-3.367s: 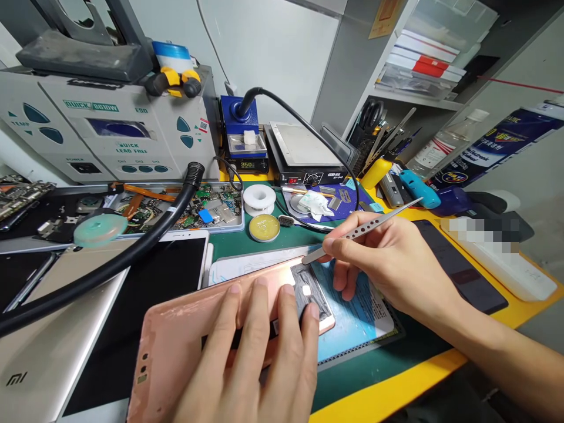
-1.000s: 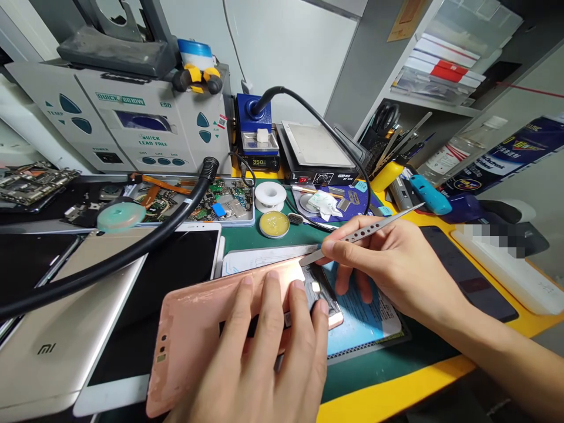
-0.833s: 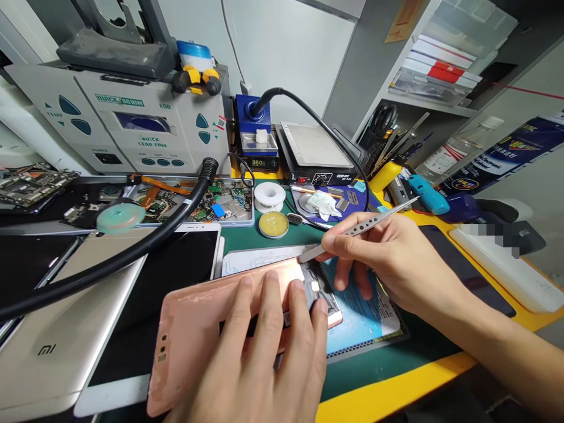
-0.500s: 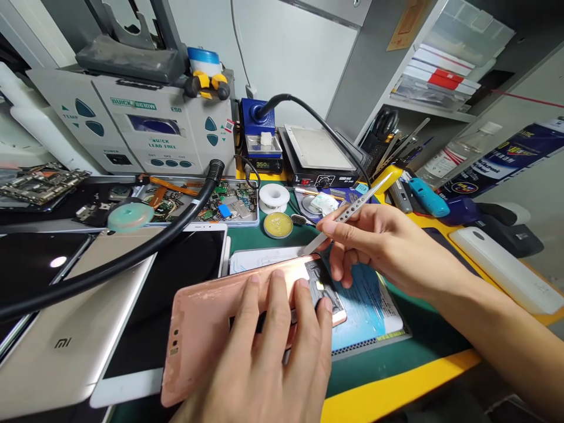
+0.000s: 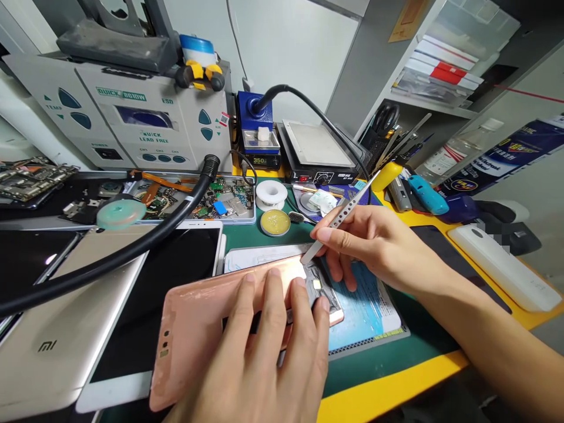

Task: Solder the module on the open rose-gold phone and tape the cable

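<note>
Under 4 left fingers (image 5: 274,296), pink phone (image 5: 196,323)

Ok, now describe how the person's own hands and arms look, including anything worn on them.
The left hand and right hand are both ungloved, with slim fingers and no ring showing. The right forearm is bare as far as the picture's edge: no sleeve, watch or strap. The left forearm is out of view.

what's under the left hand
The pink phone panel spreads out beneath the left hand, and a dark patch shows between two fingers; whatever lies under the palm is covered.
</note>
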`<state>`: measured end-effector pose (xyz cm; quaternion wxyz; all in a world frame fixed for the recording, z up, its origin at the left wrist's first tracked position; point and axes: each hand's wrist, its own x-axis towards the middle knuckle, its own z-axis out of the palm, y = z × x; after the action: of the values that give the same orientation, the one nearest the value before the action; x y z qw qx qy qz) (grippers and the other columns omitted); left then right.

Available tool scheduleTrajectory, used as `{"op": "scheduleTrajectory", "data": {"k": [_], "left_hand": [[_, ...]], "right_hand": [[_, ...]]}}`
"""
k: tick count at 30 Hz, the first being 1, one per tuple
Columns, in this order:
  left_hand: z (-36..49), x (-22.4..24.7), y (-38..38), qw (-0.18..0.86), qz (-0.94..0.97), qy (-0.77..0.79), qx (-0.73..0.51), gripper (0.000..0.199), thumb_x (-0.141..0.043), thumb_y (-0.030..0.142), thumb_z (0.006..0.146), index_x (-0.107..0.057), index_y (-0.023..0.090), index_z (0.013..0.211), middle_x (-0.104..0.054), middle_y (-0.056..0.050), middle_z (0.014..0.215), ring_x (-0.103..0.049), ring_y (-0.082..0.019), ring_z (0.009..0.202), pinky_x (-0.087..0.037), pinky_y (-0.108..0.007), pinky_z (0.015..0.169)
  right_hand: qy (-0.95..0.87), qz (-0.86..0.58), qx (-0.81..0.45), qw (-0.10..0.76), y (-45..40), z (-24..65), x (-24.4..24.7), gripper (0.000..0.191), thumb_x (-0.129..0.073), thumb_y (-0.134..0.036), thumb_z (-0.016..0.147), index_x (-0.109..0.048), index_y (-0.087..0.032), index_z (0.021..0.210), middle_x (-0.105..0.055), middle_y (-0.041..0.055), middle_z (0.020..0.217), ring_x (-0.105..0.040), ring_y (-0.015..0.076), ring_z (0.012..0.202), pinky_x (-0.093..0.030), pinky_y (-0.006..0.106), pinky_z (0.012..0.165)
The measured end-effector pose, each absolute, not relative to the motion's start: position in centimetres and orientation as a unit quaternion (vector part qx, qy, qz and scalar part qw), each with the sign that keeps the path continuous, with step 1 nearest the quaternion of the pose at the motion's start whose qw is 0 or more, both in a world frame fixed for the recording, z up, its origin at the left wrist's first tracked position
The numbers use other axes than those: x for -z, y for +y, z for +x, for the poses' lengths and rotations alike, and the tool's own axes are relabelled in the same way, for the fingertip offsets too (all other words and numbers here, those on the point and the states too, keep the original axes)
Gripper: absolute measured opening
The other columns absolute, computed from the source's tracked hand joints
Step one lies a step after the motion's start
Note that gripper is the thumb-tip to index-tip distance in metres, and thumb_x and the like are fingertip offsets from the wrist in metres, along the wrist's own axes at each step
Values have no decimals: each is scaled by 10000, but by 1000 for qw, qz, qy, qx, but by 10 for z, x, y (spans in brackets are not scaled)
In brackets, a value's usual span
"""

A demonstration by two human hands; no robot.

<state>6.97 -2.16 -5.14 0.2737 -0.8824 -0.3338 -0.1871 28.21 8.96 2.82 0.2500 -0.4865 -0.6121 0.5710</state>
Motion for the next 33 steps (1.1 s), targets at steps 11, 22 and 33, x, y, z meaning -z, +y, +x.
{"op": "scheduleTrajectory", "data": {"k": [11,22,33], "left_hand": [[69,53,-23,252,-888,-336,186,654,-486,353,1064,-478,-54,1577,-656,-281,1474,-586,-545,1385,-399,-675,1197],[71,51,-21,270,-884,-336,181,664,-583,375,1067,-483,-57,1562,-646,-301,1477,-605,-548,1372,-416,-673,1188],[71,53,-20,269,-885,-333,184,635,-579,345,1068,-491,-49,1559,-654,-295,1479,-618,-541,1358,-435,-661,1166]], "right_hand": [[-587,-463,-613,256,96,283,-29,317,-948,-395,843,-754,-148,800,-719,19,550,-636,140,416,-489,201,405],[-597,-438,-630,235,99,289,-29,297,-892,-404,928,-778,-140,854,-720,12,559,-674,145,468,-522,205,457],[-602,-403,-651,229,103,292,-28,358,-890,-428,947,-768,-107,844,-730,29,573,-694,119,482,-542,160,458]]}}
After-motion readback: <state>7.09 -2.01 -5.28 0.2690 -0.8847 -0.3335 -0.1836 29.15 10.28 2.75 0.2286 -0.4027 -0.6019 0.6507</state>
